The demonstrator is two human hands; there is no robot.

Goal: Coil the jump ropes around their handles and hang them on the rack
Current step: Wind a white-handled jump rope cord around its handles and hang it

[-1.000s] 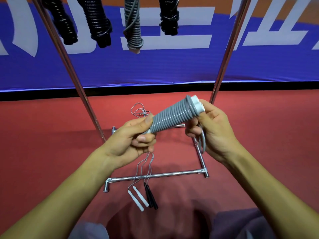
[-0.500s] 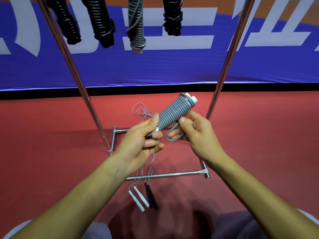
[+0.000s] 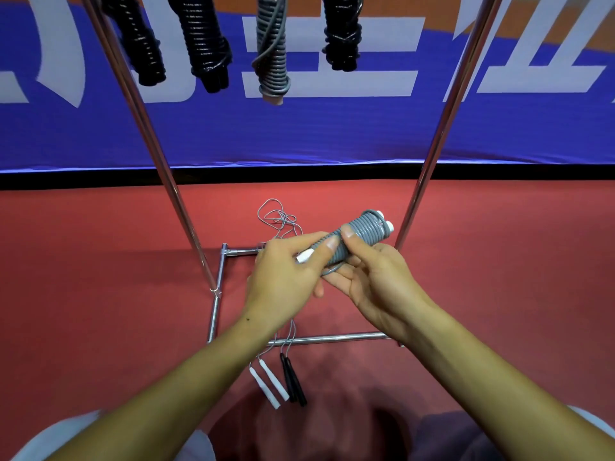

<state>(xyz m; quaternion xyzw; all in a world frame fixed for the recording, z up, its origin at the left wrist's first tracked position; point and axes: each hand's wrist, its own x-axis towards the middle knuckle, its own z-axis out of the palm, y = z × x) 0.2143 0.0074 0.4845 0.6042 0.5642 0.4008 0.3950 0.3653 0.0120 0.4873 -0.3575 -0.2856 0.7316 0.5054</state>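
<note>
Both hands are meeting over the red floor (image 3: 100,261), inside the footprint of the metal rack (image 3: 216,304). The left hand (image 3: 286,281) is closing its fingers around the near, lower end of the grey coiled jump rope (image 3: 357,236), where a white handle tip is poking out beside the thumb. The right hand (image 3: 376,284) is lying palm up beneath the bundle, its thumb pressing down on the coils and its fingers curling loosely underneath, where a short loop of loose grey cord is resting. The bundle is tilting up and to the right, with two white handle ends showing at its far end, close to the rack's right upright.

On the floor below the hands, two uncoiled ropes are lying: a pair of white handles (image 3: 268,382) and, just to their right, a pair of black handles (image 3: 293,380), both near the rack's near base bar. Their thin cords are running away under the hands, which are hiding the middle stretch, and ending in a loose tangle of cord (image 3: 278,216) farther off.

Hanging at the top are three black coiled ropes (image 3: 203,41) and one grey hung coil (image 3: 271,51), with a blue banner (image 3: 332,128) behind them.
</note>
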